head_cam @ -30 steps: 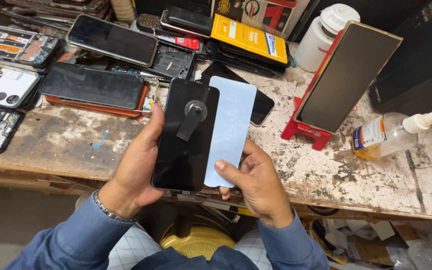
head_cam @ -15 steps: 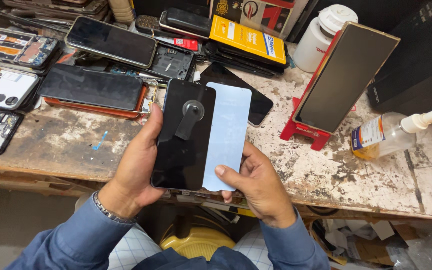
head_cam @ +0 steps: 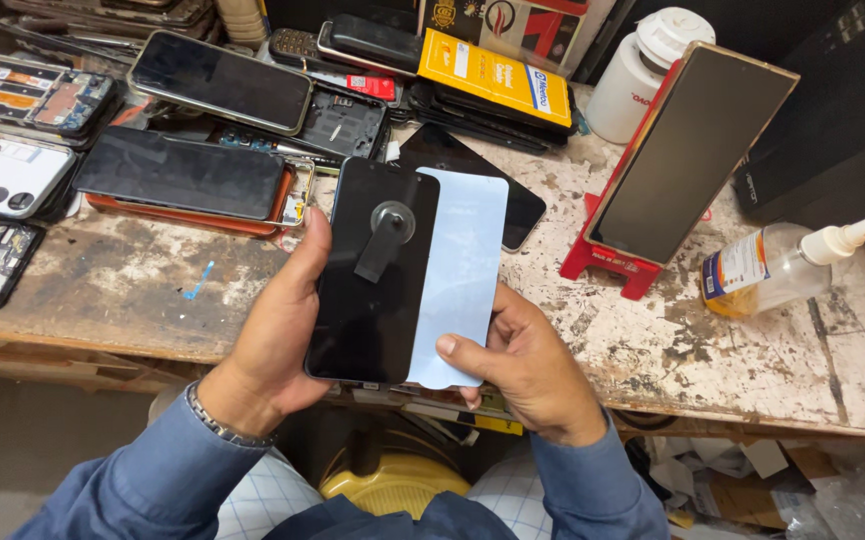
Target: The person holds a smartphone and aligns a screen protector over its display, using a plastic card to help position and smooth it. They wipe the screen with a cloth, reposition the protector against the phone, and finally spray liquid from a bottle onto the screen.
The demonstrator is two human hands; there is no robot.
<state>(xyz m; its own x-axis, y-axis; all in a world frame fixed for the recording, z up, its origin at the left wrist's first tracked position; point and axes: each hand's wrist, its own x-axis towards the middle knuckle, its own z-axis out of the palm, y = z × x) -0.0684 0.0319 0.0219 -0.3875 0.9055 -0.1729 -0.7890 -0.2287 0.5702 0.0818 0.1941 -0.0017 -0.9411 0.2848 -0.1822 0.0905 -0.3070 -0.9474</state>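
Note:
My left hand (head_cam: 278,335) grips a black phone (head_cam: 368,300) by its left edge, upright above the bench's front edge. A small black suction-cup tool (head_cam: 385,235) sticks to the phone's upper face. My right hand (head_cam: 523,365) pinches the lower corner of a pale blue film sheet (head_cam: 463,270) that lies beside the phone, overlapping its right side. Both wrists wear blue sleeves; a metal bracelet sits on the left wrist.
The worn wooden bench (head_cam: 713,340) holds several phones and opened phone bodies at the back left, a red stand with a propped dark panel (head_cam: 688,155), a white jar (head_cam: 648,70), a pump bottle (head_cam: 783,270) and a yellow box (head_cam: 493,70). A yellow stool (head_cam: 398,485) stands below.
The phone and the film sheet have stayed almost still in my hands; the view has shifted very slightly.

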